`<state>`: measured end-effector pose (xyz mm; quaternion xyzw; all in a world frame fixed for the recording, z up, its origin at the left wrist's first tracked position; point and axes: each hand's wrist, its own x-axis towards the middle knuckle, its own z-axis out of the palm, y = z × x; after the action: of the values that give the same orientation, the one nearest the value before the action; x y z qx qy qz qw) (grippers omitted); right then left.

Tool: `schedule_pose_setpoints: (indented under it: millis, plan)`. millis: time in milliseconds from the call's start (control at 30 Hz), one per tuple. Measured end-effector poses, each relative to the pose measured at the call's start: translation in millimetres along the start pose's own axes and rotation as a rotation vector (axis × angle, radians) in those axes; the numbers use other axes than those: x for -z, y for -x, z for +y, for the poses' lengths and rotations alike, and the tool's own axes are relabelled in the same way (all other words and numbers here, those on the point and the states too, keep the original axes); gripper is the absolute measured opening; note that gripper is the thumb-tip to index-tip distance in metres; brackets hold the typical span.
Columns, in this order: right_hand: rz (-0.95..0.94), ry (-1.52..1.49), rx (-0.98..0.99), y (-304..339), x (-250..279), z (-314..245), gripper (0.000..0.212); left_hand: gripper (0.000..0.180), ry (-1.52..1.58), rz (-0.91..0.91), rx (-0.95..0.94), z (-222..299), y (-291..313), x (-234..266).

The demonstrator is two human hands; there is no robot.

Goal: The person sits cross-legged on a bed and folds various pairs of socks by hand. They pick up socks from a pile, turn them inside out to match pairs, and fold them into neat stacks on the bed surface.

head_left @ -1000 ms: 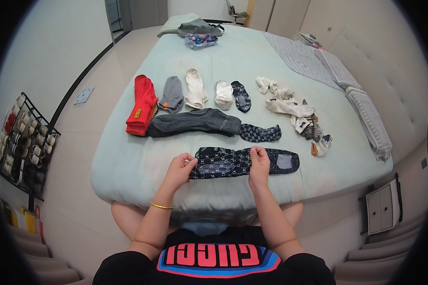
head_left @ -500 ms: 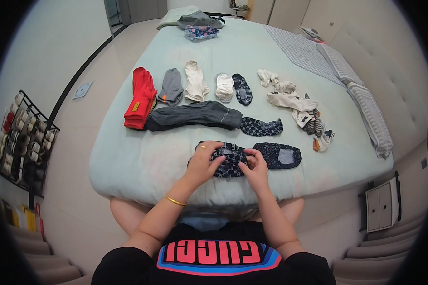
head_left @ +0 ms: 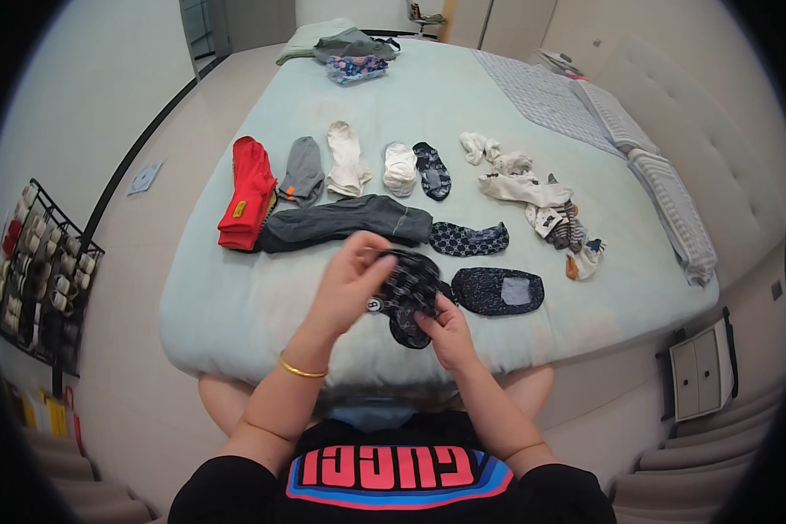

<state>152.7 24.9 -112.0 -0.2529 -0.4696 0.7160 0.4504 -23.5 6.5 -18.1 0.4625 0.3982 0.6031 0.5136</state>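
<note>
A dark patterned low-cut sock (head_left: 413, 284) is lifted off the near part of the bed, bent and partly folded. My right hand (head_left: 448, 334) pinches its lower right side between thumb and fingers. My left hand (head_left: 351, 281) has its curled fingers at the sock's upper left edge and grips it there; the fingertips are partly hidden. Just right of my hands lies another dark low-cut sock (head_left: 498, 291) with a pale patch, flat on the bed. Beyond my hands rests a dark patterned sock (head_left: 469, 238).
On the bed (head_left: 236, 323) lie red socks (head_left: 246, 192), long dark grey socks (head_left: 349, 221), grey socks (head_left: 302, 170), white socks (head_left: 348, 162), white low-cut socks (head_left: 400, 168) and a black patterned one (head_left: 432, 170). A loose sock heap (head_left: 533, 192) sits right. A shoe rack (head_left: 42, 279) stands left.
The patterned sock was lying flat under both hands; now it is raised and bent. My left hand has moved up and left, my right hand slightly down and left.
</note>
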Motion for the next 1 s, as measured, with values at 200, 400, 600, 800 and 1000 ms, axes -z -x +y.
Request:
schedule_pose_setpoints:
  millis: [200, 400, 600, 800, 1000]
  plan:
    - [-0.022, 0.122, -0.223, 0.8, 25.4, -11.0, 0.019, 0.028, -0.024, 0.184, 0.370, -69.1, 13.9, 70.6]
    - [0.082, 0.413, -0.226, 8.4, 38.6, -0.6, 0.026, 0.017, -0.203, 0.199, 0.502, -83.0, 16.7, 74.4]
    - [0.233, 1.043, 0.228, 13.3, 15.7, -0.5, 0.024, 0.018, -0.240, 0.136, 0.332, -81.3, 27.8, 70.3]
    - [0.137, 0.341, -0.231, -3.1, -21.3, 13.2, 0.021, 0.029, -0.076, 0.137, 0.316, -55.5, 43.8, 49.6]
    - [0.135, -0.252, -0.724, -17.8, -14.6, 21.6, 0.025, 0.034, -0.121, 0.120, 0.163, -53.7, 52.5, 50.0]
